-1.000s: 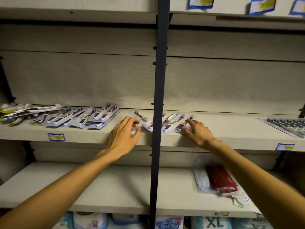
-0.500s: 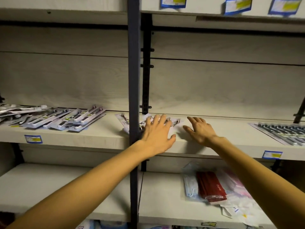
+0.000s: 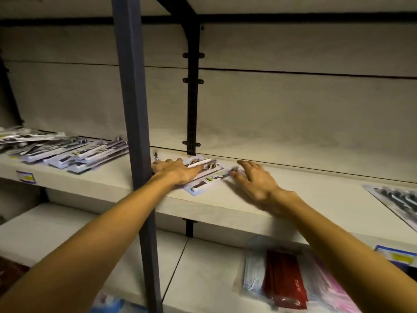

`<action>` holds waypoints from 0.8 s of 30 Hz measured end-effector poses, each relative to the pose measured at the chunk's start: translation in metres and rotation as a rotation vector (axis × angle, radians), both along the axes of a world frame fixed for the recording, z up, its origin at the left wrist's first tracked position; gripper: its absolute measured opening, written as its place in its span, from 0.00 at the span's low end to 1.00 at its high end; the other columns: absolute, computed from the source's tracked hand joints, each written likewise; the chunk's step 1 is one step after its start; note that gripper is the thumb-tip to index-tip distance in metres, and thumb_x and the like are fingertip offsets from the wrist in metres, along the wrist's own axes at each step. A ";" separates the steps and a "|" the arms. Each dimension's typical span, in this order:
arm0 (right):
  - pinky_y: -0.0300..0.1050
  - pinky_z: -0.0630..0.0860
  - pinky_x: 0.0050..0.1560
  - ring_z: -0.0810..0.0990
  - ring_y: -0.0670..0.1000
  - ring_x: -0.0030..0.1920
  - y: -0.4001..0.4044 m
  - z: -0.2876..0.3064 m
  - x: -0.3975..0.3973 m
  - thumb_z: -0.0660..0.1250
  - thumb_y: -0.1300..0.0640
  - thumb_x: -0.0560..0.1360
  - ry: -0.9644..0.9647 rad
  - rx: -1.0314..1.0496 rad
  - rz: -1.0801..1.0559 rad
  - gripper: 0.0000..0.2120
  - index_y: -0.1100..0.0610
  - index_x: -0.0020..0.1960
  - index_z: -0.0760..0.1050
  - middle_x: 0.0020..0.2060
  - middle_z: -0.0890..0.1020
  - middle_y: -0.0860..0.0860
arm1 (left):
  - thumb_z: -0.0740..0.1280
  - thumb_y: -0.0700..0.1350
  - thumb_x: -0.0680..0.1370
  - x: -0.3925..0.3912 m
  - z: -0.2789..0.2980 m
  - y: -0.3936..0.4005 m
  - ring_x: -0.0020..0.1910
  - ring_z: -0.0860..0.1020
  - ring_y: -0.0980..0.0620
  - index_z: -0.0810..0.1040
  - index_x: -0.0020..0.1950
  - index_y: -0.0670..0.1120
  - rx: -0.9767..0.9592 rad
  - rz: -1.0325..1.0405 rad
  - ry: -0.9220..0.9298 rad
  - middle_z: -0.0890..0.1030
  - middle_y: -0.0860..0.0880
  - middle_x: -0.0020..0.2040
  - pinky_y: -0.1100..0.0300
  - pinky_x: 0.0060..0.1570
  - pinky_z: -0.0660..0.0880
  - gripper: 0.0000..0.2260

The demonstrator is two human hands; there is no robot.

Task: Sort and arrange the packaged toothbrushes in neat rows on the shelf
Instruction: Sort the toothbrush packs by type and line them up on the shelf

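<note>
Head view: I reach both arms onto the middle shelf [image 3: 225,206], past the grey upright post [image 3: 133,109].
Left grip: my left hand [image 3: 178,171] lies flat, fingers straight, pressing the small batch of toothbrush packs [image 3: 203,179] near the shelf's front edge.
Right grip: my right hand [image 3: 255,179] is spread, fingertips just beside that batch's right end; contact unclear through blur.
Other packs: a fanned toothbrush pile [image 3: 67,152] lies toward the shelf's left end.
Lower shelf: a red packet [image 3: 284,281].
</note>
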State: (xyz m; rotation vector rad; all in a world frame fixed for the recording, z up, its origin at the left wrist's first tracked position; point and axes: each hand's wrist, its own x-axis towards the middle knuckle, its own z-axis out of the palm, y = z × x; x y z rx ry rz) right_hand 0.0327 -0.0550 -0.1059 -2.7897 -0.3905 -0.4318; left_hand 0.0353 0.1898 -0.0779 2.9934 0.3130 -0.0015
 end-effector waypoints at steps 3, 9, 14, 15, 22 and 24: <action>0.55 0.68 0.68 0.69 0.58 0.70 -0.003 -0.008 0.003 0.52 0.35 0.81 0.039 0.005 0.015 0.30 0.52 0.76 0.63 0.73 0.70 0.54 | 0.42 0.83 0.66 -0.003 -0.001 -0.005 0.65 0.71 0.37 0.70 0.71 0.53 0.043 -0.063 -0.020 0.75 0.43 0.66 0.43 0.62 0.63 0.48; 0.52 0.71 0.62 0.76 0.60 0.63 -0.004 -0.007 0.009 0.49 0.30 0.78 0.094 0.185 -0.065 0.34 0.52 0.74 0.66 0.67 0.74 0.57 | 0.45 0.84 0.65 -0.015 0.000 -0.019 0.67 0.69 0.37 0.71 0.71 0.53 -0.007 -0.129 -0.012 0.72 0.43 0.70 0.43 0.62 0.64 0.48; 0.50 0.72 0.59 0.77 0.59 0.62 -0.020 -0.004 0.012 0.56 0.36 0.80 0.085 0.292 -0.160 0.29 0.57 0.68 0.73 0.65 0.78 0.57 | 0.54 0.79 0.69 -0.011 0.013 -0.030 0.51 0.76 0.45 0.77 0.53 0.51 -0.125 -0.211 0.037 0.79 0.49 0.52 0.52 0.50 0.71 0.34; 0.50 0.73 0.58 0.77 0.59 0.61 -0.025 -0.003 0.013 0.58 0.38 0.80 0.090 0.282 -0.170 0.28 0.58 0.68 0.74 0.64 0.78 0.57 | 0.58 0.75 0.69 -0.008 0.014 -0.030 0.50 0.77 0.47 0.77 0.52 0.51 -0.147 -0.228 0.055 0.80 0.49 0.50 0.53 0.50 0.74 0.30; 0.54 0.74 0.63 0.76 0.59 0.62 -0.033 -0.004 0.001 0.59 0.32 0.76 0.151 0.239 -0.144 0.34 0.56 0.70 0.71 0.66 0.75 0.58 | 0.63 0.65 0.74 0.004 0.021 -0.038 0.60 0.77 0.44 0.74 0.68 0.48 -0.145 -0.299 0.183 0.77 0.46 0.65 0.49 0.62 0.74 0.30; 0.57 0.71 0.66 0.72 0.58 0.66 -0.029 -0.002 -0.005 0.57 0.27 0.74 0.164 0.209 -0.131 0.38 0.53 0.72 0.70 0.69 0.72 0.56 | 0.55 0.69 0.76 0.006 0.018 -0.045 0.63 0.74 0.42 0.72 0.70 0.50 -0.045 -0.293 0.153 0.75 0.46 0.69 0.52 0.58 0.71 0.31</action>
